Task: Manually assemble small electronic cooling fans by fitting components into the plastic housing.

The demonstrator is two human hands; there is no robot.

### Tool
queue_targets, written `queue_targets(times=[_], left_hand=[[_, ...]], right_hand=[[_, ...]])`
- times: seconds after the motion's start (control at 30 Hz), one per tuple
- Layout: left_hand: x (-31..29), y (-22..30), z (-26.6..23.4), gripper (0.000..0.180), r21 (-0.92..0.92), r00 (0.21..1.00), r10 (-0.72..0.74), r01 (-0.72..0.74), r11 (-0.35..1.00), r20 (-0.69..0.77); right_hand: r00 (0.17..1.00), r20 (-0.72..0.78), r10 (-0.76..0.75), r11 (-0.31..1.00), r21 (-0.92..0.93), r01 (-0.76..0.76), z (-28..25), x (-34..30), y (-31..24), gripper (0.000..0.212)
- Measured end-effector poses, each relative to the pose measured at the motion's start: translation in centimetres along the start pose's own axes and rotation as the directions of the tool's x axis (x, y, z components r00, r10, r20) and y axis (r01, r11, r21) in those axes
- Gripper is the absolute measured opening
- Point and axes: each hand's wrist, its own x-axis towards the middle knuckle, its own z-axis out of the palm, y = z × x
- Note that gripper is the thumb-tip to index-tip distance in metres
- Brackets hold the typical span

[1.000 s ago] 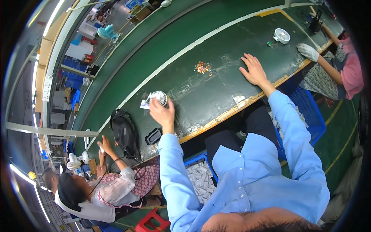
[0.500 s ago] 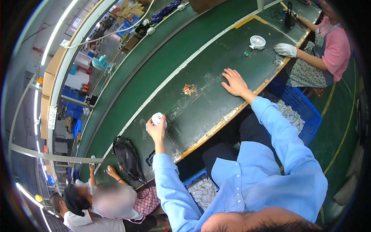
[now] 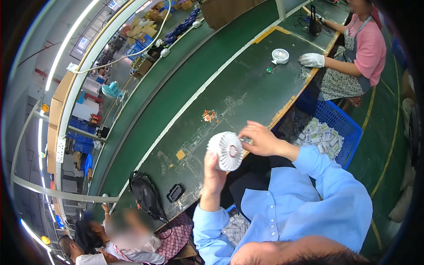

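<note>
A round white handheld fan (image 3: 230,151) with a ribbed grille is held up over the near edge of the green workbench. My left hand (image 3: 213,175) grips it from below and the left, fingers around its side. Close against the fan's right rim is my right hand (image 3: 261,139), its fingers bent and drawn together. Whatever sits between those fingertips is too small to make out. Beyond the fan, a small heap of copper-coloured parts (image 3: 209,116) lies on the bench. A small tan square piece (image 3: 180,154) rests to the left of the fan.
A black bag (image 3: 145,191) and a black oval frame (image 3: 176,192) lie at the left. Farther right are another white fan (image 3: 280,56) and a co-worker's gloved hand (image 3: 312,60). Blue crates (image 3: 352,134) of small white packs stand beneath the bench edge.
My left hand has raised the fan off the bench, bringing it right and closer. My right hand has left the bench top and come in beside the fan. The tan square piece now shows.
</note>
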Motion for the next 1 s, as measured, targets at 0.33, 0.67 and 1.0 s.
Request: queue_targets(times=[0.33, 0.67, 1.0], left_hand=[[-4.1, -10.5, -2.1, 0.070, -0.466, 0.919, -0.390, 0.367, 0.805, 0.050], [-6.3, -16.2, -0.4, 0.060, 0.340, 0.980, -0.068, 0.129, 0.931, -0.186], [-7.0, -12.5, 2.0, 0.038, 0.635, 0.929, 0.265, -0.369, 0.678, 0.257]], right_hand=[[0.800, 0.598, -0.041, 0.160, 0.795, -0.586, 1.6, -16.2, 1.9, 0.026], [0.805, 0.588, -0.078, -0.130, 0.794, -0.593, 2.5, -16.2, 0.7, 0.031], [0.714, 0.690, -0.119, -0.234, 0.679, -0.696, 3.7, -14.9, -0.6, 0.032]])
